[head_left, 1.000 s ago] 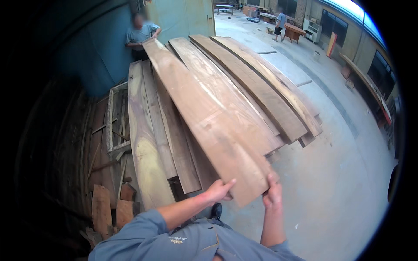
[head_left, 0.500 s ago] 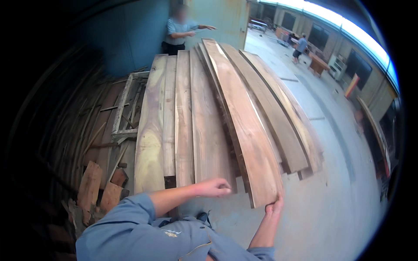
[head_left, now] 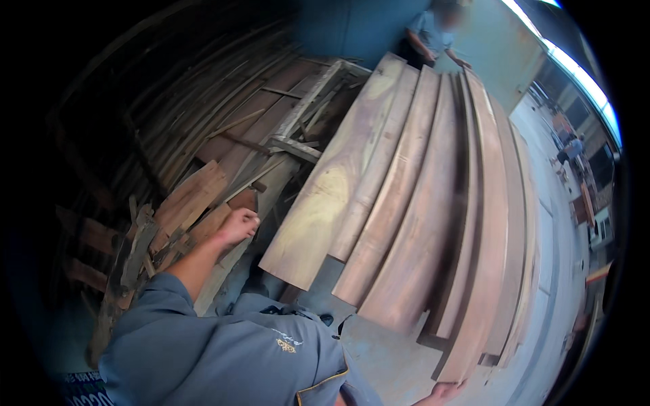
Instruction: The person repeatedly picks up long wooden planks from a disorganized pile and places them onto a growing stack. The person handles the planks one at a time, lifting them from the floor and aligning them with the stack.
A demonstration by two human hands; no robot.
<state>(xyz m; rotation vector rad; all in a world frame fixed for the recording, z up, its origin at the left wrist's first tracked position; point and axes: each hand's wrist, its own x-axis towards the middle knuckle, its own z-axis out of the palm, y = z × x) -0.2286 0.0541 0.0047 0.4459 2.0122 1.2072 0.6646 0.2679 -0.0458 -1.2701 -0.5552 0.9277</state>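
Note:
Several long wooden planks lie side by side on the stack in front of me. My right hand [head_left: 447, 390], partly cut off by the lower edge, grips the near end of a reddish-brown plank [head_left: 489, 257] on the right side of the stack. A co-worker's hand [head_left: 463, 63] is at the far end of the planks. Out to the left, my left hand [head_left: 238, 227] is closed with fingers curled, near wood offcuts and apart from the planks. Whether it holds anything small is hidden. Closest to it is a wide plank with a yellowish patch [head_left: 325, 196].
Rough offcuts [head_left: 189, 196] and thin strips are piled on the left, beside a whitish worn frame [head_left: 308, 108]. A co-worker [head_left: 426, 37] stands beyond the stack by a blue wall. Grey floor [head_left: 552, 257] runs along the right, with another person [head_left: 572, 147] far off.
My view has turned, and my left hand has swung left away from the plank ends. My right hand stays at the plank's near end. The co-worker has reached down to the planks' far end.

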